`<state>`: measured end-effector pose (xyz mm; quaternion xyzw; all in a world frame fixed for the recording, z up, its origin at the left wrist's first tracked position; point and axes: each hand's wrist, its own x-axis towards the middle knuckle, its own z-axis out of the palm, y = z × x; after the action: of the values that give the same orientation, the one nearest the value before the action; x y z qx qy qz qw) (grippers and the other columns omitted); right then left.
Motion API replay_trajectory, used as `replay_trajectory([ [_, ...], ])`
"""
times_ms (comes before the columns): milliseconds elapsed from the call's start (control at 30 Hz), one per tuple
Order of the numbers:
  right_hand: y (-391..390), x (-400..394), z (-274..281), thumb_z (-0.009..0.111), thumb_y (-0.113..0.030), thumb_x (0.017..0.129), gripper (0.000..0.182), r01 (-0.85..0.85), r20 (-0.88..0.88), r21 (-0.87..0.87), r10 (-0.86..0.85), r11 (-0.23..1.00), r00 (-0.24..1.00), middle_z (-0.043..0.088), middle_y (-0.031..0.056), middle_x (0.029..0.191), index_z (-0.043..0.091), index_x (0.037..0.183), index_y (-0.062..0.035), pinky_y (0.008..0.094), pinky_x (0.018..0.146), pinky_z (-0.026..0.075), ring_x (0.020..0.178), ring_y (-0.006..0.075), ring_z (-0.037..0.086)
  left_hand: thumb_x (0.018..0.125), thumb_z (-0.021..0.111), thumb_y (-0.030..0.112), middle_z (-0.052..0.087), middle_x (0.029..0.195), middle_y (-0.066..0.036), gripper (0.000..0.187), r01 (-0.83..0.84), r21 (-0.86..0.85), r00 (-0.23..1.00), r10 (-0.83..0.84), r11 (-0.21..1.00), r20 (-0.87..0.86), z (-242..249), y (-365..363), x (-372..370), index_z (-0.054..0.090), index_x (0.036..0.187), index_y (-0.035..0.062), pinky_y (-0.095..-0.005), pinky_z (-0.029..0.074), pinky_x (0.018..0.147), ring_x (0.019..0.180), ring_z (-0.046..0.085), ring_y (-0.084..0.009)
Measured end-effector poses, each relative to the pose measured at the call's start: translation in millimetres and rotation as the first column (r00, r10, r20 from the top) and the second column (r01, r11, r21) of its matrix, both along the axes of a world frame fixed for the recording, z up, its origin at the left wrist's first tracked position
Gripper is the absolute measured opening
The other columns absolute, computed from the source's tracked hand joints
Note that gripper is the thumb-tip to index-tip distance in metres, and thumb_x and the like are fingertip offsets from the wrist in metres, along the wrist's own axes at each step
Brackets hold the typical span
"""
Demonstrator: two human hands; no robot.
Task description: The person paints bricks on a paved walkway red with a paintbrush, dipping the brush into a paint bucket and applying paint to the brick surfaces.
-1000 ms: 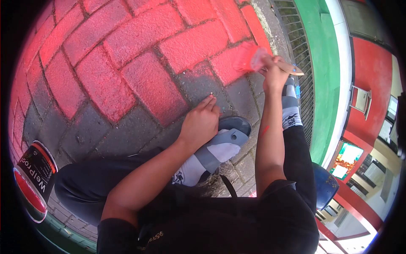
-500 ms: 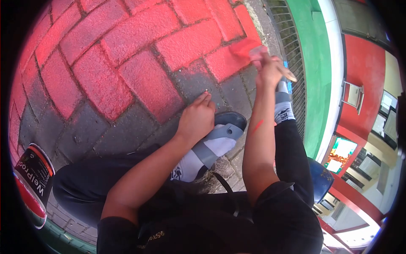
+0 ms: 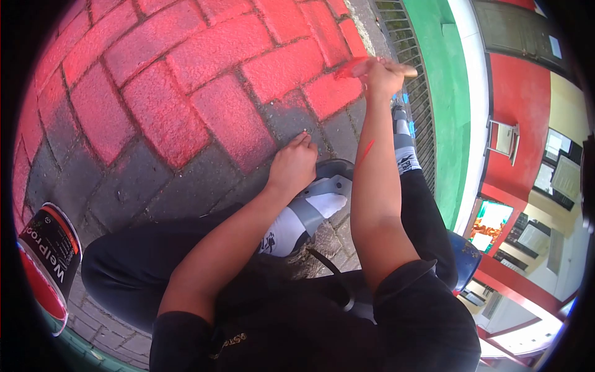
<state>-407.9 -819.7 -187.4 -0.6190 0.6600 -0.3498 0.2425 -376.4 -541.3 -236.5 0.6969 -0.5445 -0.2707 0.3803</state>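
Observation:
My right hand (image 3: 384, 79) is closed round the wooden handle of a paintbrush (image 3: 356, 67). The brush's red, paint-soaked bristles are at the outer end of a red-painted paver (image 3: 334, 95), near the kerb. A streak of red paint marks my right forearm. My left hand (image 3: 295, 160) rests low over grey paving beside my sandalled foot (image 3: 325, 197), fingers loosely bent, the index finger reaching out, and no held object shows. At the far left stands a paint tin (image 3: 56, 248) with a black label and red paint inside.
Herringbone pavers (image 3: 217, 53) are red farther out and bare grey (image 3: 130, 195) nearer my legs. A metal drain grate (image 3: 414, 62) and a green strip (image 3: 443, 105) run along the right. Beyond is a red-walled building (image 3: 517, 93). A blue object (image 3: 465, 260) stands behind my leg.
My right hand with the paintbrush has shifted slightly up and left in view, and the brush has turned flatter. My left hand stays almost in place. The whole view has shifted a little.

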Motion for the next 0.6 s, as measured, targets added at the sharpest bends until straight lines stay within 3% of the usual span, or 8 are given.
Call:
replay_trajectory([
  [133,-15,-94,-44,0.068,-0.014,0.08,0.028,0.295,0.013,-0.149,-0.296,0.944,0.955,0.072,0.0194,0.086,0.059,0.102,0.0016,0.0445,0.081,0.056,0.088,0.0366,0.073,0.076,0.066,0.0,0.067,0.12,-0.025,0.02,0.027,0.02,1.0,-0.026,0.999,-0.015,3,-1,2,0.069,0.095,-0.0064,-0.0394,0.055,0.1,0.123,0.062,-0.0321],
  [233,7,-91,-8,0.067,-0.017,0.082,0.029,0.238,-0.294,-0.065,-0.246,0.969,0.923,0.073,0.0215,0.091,0.059,0.103,0.0013,0.0458,0.084,0.056,0.094,0.0388,0.072,0.075,0.066,-0.001,0.067,0.119,-0.026,0.02,-0.006,-0.006,1.0,0.006,1.0,-0.009,1,-1,-1,0.069,0.094,-0.0062,-0.039,0.055,0.1,0.123,0.063,-0.0326],
  [300,24,-42,13,0.064,-0.019,0.082,0.026,0.137,-0.622,-0.127,-0.186,0.982,0.761,0.073,0.0239,0.096,0.061,0.099,0.0009,0.0458,0.086,0.056,0.098,0.0406,0.071,0.075,0.067,-0.001,0.068,0.119,-0.026,0.02,-0.005,-0.002,1.0,0.005,1.0,-0.012,1,0,-1,0.069,0.094,-0.0061,-0.0389,0.055,0.099,0.122,0.063,-0.033],
  [367,15,-11,-9,0.062,-0.018,0.084,0.025,0.007,-0.554,-0.077,-0.048,0.997,0.831,0.072,0.0246,0.095,0.059,0.099,0.0011,0.0459,0.08,0.058,0.089,0.0394,0.073,0.075,0.067,-0.001,0.068,0.118,-0.027,0.019,-0.003,-0.002,1.0,0.003,1.0,-0.011,1,0,-2,0.069,0.093,-0.006,-0.0388,0.055,0.099,0.122,0.063,-0.0335],
  [433,11,8,-4,0.065,-0.016,0.085,0.028,-0.087,-0.071,0.091,0.093,0.992,0.993,0.071,0.0204,0.092,0.057,0.104,0.0028,0.0422,0.077,0.059,0.081,0.0335,0.073,0.075,0.066,-0.001,0.067,0.118,-0.027,0.019,-0.016,-0.012,1.0,0.015,1.0,-0.022,0,0,-1,0.07,0.093,-0.006,-0.0389,0.055,0.1,0.122,0.063,-0.0334],
  [467,17,9,-2,0.065,-0.016,0.085,0.028,-0.093,-0.072,0.094,0.1,0.991,0.992,0.071,0.0204,0.092,0.057,0.104,0.0028,0.0422,0.077,0.059,0.081,0.0335,0.073,0.075,0.066,-0.001,0.067,0.118,-0.027,0.019,-0.023,-0.009,0.999,0.022,1.0,-0.023,0,-1,0,0.07,0.093,-0.006,-0.0389,0.055,0.1,0.122,0.063,-0.0334],
  [533,39,-1,9,0.056,-0.017,0.098,0.02,-0.08,0.4,0.202,-0.008,0.976,0.916,0.069,0.0122,0.087,0.062,0.089,-0.0008,0.0424,0.059,0.06,0.078,0.0231,0.069,0.076,0.066,-0.001,0.067,0.119,-0.027,0.019,0.002,0.001,1.0,-0.002,1.0,-0.024,0,-2,0,0.07,0.094,-0.0059,-0.0388,0.055,0.099,0.122,0.063,-0.0332],
  [600,59,-42,-10,0.059,-0.019,0.095,0.02,0.045,0.235,0.131,-0.075,0.99,0.969,0.069,0.0132,0.087,0.061,0.091,-0.0002,0.0431,0.063,0.06,0.077,0.0241,0.069,0.076,0.066,-0.001,0.068,0.118,-0.027,0.019,-0.005,-0.002,1.0,0.005,1.0,-0.031,-1,-1,-1,0.07,0.094,-0.0058,-0.0386,0.055,0.099,0.122,0.063,-0.0331],
])
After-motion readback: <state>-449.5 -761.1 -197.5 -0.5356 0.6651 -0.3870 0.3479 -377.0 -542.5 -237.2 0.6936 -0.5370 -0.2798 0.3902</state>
